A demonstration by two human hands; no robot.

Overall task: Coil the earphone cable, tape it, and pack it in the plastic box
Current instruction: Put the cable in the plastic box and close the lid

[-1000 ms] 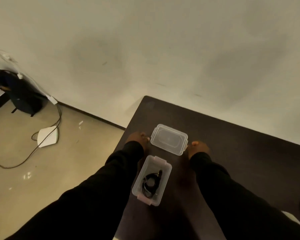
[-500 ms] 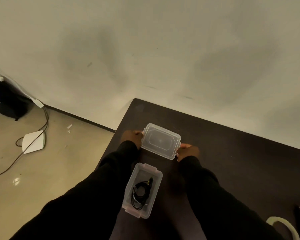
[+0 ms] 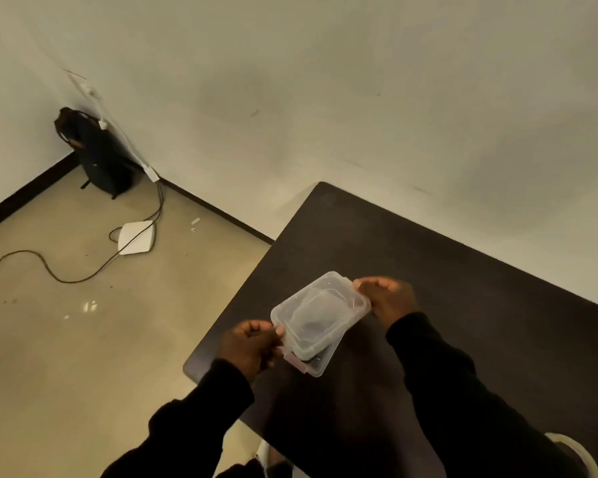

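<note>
Over on the left, the floor (image 3: 83, 339) carries a black bag (image 3: 97, 157) in the far corner, and a flat white device (image 3: 136, 238) with a dark cord (image 3: 49, 270) trailing off it. Next comes the left hand (image 3: 251, 348), in a black sleeve (image 3: 187, 429), pinching the near-left end of the clear lid (image 3: 320, 312) between thumb and fingers. That lid is held tilted over the plastic box (image 3: 320, 365), which sits on the dark table (image 3: 428, 270) near its left edge, just in from the near-left corner; only the box's near end and a pinkish latch (image 3: 296, 362) show beneath the lid. Something dark shows through the plastic, probably the coiled earphone cable, though the blur makes it hard to be sure. Further right, the right hand (image 3: 389, 300) grips the lid's far-right end, fingers curled around the edge. At the table's near-right corner lies a pale ring (image 3: 579, 453), partly cut off by the frame.
</note>
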